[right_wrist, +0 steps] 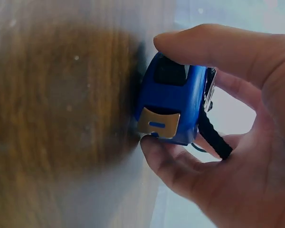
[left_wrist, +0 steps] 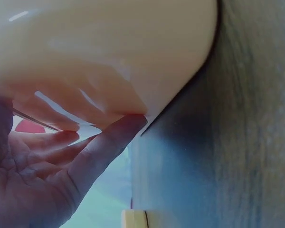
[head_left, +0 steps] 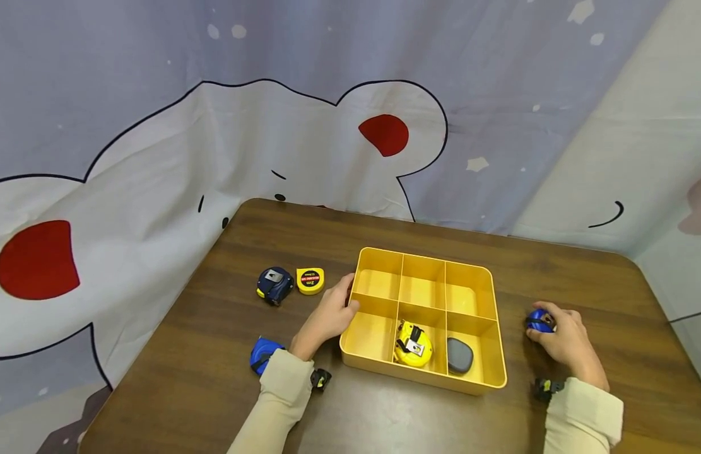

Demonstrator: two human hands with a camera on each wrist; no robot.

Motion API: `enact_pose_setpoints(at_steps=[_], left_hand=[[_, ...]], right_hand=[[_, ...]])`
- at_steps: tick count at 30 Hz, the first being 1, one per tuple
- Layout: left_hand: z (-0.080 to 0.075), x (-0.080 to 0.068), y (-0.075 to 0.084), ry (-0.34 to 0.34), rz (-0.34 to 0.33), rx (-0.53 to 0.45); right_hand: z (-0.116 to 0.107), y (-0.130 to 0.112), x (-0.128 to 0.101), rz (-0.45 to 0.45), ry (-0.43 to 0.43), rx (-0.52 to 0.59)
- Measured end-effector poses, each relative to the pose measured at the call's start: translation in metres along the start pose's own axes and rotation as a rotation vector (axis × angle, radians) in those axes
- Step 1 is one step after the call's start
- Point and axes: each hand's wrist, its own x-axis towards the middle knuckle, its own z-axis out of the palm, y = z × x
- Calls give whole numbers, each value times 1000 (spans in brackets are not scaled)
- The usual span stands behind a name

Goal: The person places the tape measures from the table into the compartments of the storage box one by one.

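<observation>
My right hand [head_left: 563,340] has thumb and fingers [right_wrist: 213,47] pinched round a blue tape measure [right_wrist: 173,104] sitting on the table [head_left: 441,416], at about 3 o'clock from the yellow tray [head_left: 500,378]. My left hand [head_left: 327,318] is flat and relaxed, fingertips [left_wrist: 130,121] pressing the tray's 9 o'clock wall, gripping nothing. Looks like I'm mid-pickup; next it needs a lift over the rim into a free slot. 2 of 6 compartments are filled, 3 more tapes wait out at 9 o'clock.
</observation>
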Motion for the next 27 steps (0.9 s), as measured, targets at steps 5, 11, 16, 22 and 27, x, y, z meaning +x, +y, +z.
enact_pose_setpoints(at_steps=[5, 11, 16, 22, 27], left_hand=[[0, 1, -1, 4, -2, -4], [0, 1, -1, 3, -17, 7], [0, 2, 0, 5, -18, 7], [0, 3, -1, 4, -28, 0], [0, 3, -2, 0, -37, 0]], right_hand=[[1, 1, 1, -25, 48, 5], [-3, -3, -1, -33, 53, 15], [-11, -11, -5, -44, 49, 4], [-22, -28, -9, -75, 52, -6], [-29, -47, -15, -109, 81, -10]])
